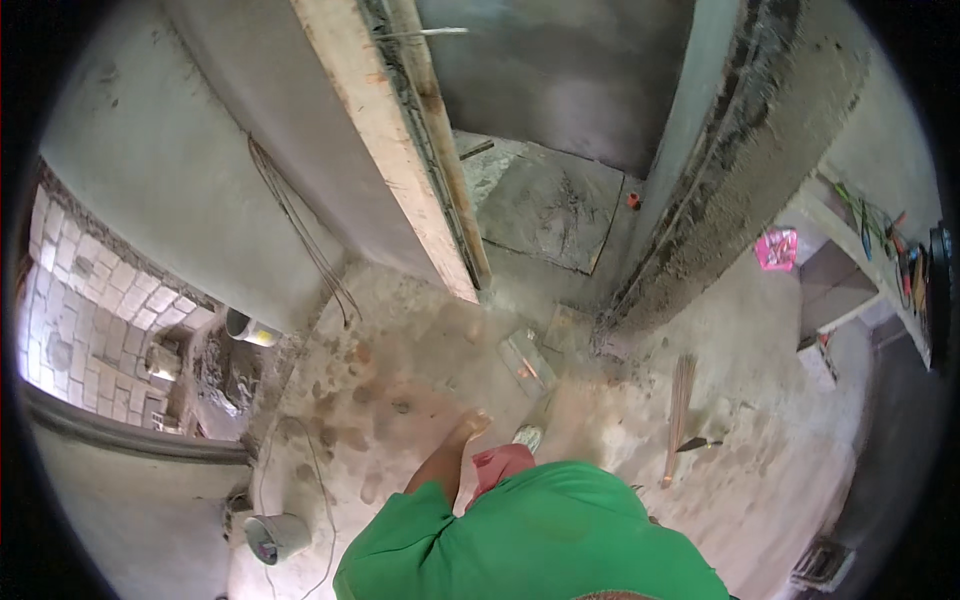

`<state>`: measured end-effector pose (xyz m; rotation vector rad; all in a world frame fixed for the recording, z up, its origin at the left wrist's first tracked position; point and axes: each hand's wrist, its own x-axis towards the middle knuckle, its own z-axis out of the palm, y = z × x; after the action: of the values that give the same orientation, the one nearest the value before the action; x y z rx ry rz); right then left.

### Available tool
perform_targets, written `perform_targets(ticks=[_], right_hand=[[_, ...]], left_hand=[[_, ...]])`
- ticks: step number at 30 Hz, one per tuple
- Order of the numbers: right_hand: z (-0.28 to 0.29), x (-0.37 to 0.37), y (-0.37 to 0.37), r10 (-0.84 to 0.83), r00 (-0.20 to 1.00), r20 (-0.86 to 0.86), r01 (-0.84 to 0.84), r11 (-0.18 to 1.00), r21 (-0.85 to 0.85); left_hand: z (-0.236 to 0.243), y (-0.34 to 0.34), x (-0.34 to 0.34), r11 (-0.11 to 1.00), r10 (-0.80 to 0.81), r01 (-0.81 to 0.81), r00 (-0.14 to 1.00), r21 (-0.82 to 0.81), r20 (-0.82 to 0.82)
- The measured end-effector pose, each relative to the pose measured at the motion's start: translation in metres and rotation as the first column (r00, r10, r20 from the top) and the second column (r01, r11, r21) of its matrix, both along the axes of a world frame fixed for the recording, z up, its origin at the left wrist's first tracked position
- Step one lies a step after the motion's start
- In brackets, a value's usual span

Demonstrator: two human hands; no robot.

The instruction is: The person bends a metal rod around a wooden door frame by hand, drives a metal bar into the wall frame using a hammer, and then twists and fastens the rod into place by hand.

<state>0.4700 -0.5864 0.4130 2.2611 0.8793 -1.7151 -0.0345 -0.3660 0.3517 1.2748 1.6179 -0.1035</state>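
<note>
My left hand, extending from a green sleeve, is low over the dusty floor in front of my body; its fingers are too small and blurred to read. My right hand is out of view. Beyond the left hand, a rectangular grey tool with a small orange part lies on the floor, apparently a plastering float. A shoe shows just right of the hand. Farther right, a stick broom lies beside a dark pointed trowel.
A doorway with a wooden board and rough plastered edge stands ahead. A bucket and loose cable are lower left; another bucket sits by the left opening. A shelf with tools is at right.
</note>
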Motion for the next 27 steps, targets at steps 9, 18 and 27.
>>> perform_targets(ticks=[9,18,27], right_hand=[[0.023,-0.021,0.059,0.137,0.988,0.063,-0.135,0.99,-0.037],[0.041,-0.029,0.06,0.19,0.976,0.106,-0.181,0.979,-0.092],[0.011,-0.007,0.026,0.213,0.974,0.082,-0.205,0.974,-0.097]], left_hand=[[-0.035,-0.073,-0.134,0.972,0.226,-0.225,0.974,-0.073,0.007],[-0.029,-0.135,-0.151,0.796,0.598,-0.554,0.784,-0.246,0.167],[-0.055,-0.053,-0.164,0.919,0.323,-0.307,0.946,-0.246,0.027]])
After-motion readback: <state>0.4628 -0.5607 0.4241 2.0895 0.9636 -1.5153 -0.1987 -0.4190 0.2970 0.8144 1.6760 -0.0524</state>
